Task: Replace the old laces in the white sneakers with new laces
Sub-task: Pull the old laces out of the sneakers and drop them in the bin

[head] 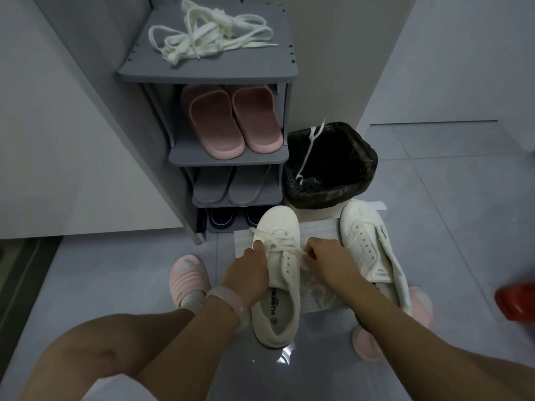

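Note:
A white sneaker (278, 273) lies on the floor in front of me, its toe pointing away, with a white lace (275, 240) threaded through its upper eyelets. My left hand (249, 270) grips the sneaker's left side at the eyelets. My right hand (324, 256) pinches the lace end at the shoe's right side. A second white sneaker (373, 250) with no lace sits to the right. A heap of white laces (208, 33) lies on top of the grey shoe rack (208, 73). One lace (309, 146) hangs into the black-lined bin (330, 166).
The rack holds pink slippers (231, 120), grey slippers (228, 183) and dark shoes (223, 219). White paper (318, 227) lies under the sneakers. My feet wear pink slippers (188, 276). A red object (518, 302) sits at the right edge. Grey tiled floor surrounds everything.

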`<control>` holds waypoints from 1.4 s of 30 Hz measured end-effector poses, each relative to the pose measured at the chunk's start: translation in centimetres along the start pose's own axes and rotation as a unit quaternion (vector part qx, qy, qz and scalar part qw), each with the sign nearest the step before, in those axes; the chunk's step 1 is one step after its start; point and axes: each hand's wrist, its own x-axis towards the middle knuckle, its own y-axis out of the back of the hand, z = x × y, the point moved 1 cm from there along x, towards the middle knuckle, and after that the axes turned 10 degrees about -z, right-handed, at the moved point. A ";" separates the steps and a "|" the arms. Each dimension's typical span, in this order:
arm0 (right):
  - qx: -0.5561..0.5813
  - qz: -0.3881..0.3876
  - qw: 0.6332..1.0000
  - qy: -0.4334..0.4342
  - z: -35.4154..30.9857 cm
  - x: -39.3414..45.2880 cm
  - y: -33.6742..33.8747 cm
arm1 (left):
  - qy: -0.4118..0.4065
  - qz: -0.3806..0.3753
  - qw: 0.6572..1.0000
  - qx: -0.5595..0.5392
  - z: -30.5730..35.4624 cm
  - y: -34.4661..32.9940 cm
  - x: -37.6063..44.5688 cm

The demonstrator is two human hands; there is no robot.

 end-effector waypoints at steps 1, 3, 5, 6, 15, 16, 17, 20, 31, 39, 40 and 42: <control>-0.039 0.030 0.999 0.005 -0.2 -0.2 0.5 | 0.004 0.000 1.000 0.003 0.1 0.0 0.1; -0.081 0.078 0.993 0.042 -0.7 -0.9 1.9 | 0.013 -0.002 1.000 -0.003 0.2 0.0 0.2; -0.059 -0.005 0.991 0.124 -1.0 -1.7 3.4 | 0.021 -0.005 1.000 -0.011 0.3 0.0 0.3; -0.042 -0.103 0.981 0.157 -1.2 -2.2 3.7 | 0.024 -0.006 1.000 -0.009 0.4 0.0 0.3; -0.052 0.035 0.995 0.084 -1.0 -0.4 1.0 | -0.002 -0.035 0.999 -0.001 0.3 0.3 -0.3; -0.079 0.038 0.993 0.076 -1.3 -0.1 0.2 | -0.006 -0.039 0.999 -0.001 0.3 0.3 -0.3; -0.102 0.050 0.991 0.073 -1.6 0.0 -0.4 | -0.009 -0.042 0.999 -0.002 0.4 0.4 -0.3; -0.150 0.105 0.980 0.080 -1.8 0.3 -0.8 | -0.008 -0.048 0.999 0.008 0.4 0.3 -0.4; -0.107 0.133 0.982 0.082 0.4 -0.1 2.5 | -0.001 -0.066 0.997 -0.033 0.2 1.0 -0.5; -0.175 0.193 0.958 0.121 -0.8 0.6 -0.5 | -0.009 -0.060 0.995 -0.074 -0.2 2.0 -0.4; -0.180 0.213 0.956 0.088 -0.4 0.4 0.4 | -0.006 -0.071 0.993 -0.097 -0.3 2.0 -0.3; -0.145 0.269 0.952 -0.023 1.2 0.2 2.4 | -0.003 -0.085 0.988 -0.126 -0.3 2.2 -0.4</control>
